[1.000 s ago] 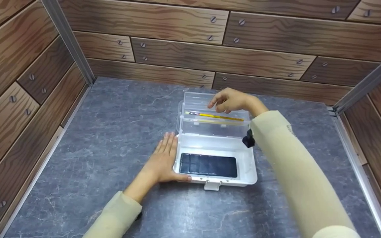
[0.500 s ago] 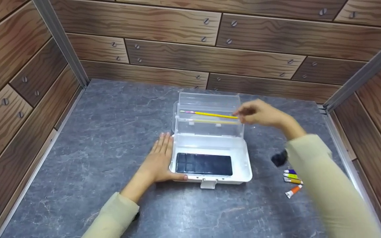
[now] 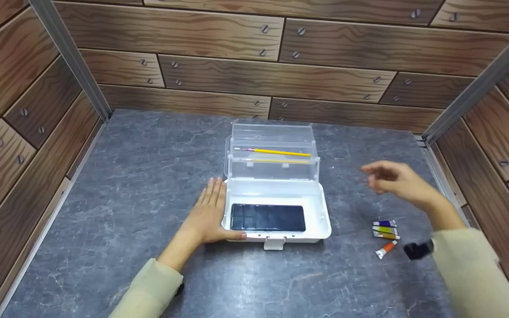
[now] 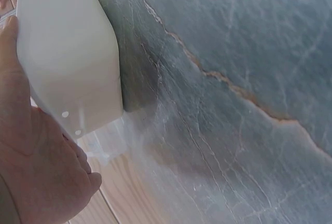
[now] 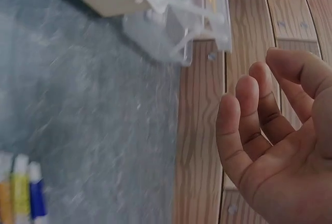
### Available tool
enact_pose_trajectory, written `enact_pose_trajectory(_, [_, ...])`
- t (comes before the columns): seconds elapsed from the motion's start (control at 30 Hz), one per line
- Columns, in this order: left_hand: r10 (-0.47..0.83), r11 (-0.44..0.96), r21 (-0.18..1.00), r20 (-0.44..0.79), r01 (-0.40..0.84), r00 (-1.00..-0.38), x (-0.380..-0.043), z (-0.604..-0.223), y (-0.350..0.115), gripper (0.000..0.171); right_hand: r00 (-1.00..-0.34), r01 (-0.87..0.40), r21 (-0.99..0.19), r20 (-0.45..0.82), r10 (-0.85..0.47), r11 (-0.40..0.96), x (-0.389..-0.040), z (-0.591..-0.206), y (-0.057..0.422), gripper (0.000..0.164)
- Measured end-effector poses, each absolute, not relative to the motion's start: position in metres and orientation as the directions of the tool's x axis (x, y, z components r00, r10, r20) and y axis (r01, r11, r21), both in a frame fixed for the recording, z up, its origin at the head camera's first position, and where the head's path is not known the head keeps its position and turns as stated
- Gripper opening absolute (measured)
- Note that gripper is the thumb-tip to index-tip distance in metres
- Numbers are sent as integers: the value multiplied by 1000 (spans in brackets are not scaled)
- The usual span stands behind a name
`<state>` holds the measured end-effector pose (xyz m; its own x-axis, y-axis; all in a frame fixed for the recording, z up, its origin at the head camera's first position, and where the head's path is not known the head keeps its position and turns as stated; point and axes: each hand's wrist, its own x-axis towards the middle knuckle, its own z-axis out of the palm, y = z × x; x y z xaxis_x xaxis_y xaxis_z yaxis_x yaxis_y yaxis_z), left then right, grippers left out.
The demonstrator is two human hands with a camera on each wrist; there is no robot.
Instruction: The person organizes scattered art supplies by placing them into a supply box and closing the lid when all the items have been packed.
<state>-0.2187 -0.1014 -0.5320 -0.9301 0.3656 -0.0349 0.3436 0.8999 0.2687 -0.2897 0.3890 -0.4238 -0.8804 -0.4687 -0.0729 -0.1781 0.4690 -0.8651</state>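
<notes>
A white plastic box (image 3: 325, 229) stands on the table with its clear lid (image 3: 272, 132) folded back. Inside lies a black flat rectangular thing (image 3: 267, 217), much like a phone. A yellow paintbrush (image 3: 280, 153) rests in the lid's tray. My left hand (image 3: 208, 218) lies along the box's left side, fingers straight and thumb on the front rim; the left wrist view has it against the box wall (image 4: 67, 53). Loosely bent and holding nothing, my right hand (image 3: 395, 181) hovers right of the box. Below it lie several paint tubes (image 3: 385, 230), purple, yellow and ochre, and an orange tube (image 3: 386, 250).
A grey marbled tabletop (image 3: 148, 154) carries everything. Wood-patterned walls (image 3: 219, 66) enclose it at the back and sides, with metal posts (image 3: 71, 62) at the corners. The box's front latch (image 3: 274, 244) hangs down.
My right hand has moved from above the lid tray rightward and toward me, away from the paintbrush. The paint tubes have come into view. My left hand stays on the box.
</notes>
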Motion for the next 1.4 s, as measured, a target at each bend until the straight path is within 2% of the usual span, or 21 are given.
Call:
enact_pose_trajectory(0.4, [363,896,292,-45,335,-931,-219,-532,-101,150,-916,-59,-899,-124,-382,434,-237,-465,433,46])
enact_pose_trajectory(0.63, [365,896,290,-47,336,-930,-219,-531,-100,149,-926,-5,-879,-175,-333,476,-211,-490,444,43])
enact_pose_trajectory(0.77, [362,894,298,-42,334,-931,-219,-531,-101,149,-927,173,-869,-303,-221,464,-196,-507,442,35])
enact_pose_trajectory(0.9, [361,893,308,-54,329,-931,-219,-531,-101,149,-877,430,-834,-477,-58,345,-182,-519,440,22])
enact_pose_trajectory(1.0, [364,891,308,-48,333,-930,-218,-531,-101,149,-828,548,-800,-560,24,243,-174,-525,439,28])
enact_pose_trajectory(1.1, [365,894,297,-47,336,-930,-219,-530,-101,150,-805,589,-777,-587,84,221,-172,-527,439,39])
enact_pose_trajectory(1.4, [362,898,286,-47,335,-931,-219,-530,-100,149,-827,552,-718,-538,164,425,-180,-533,426,62])
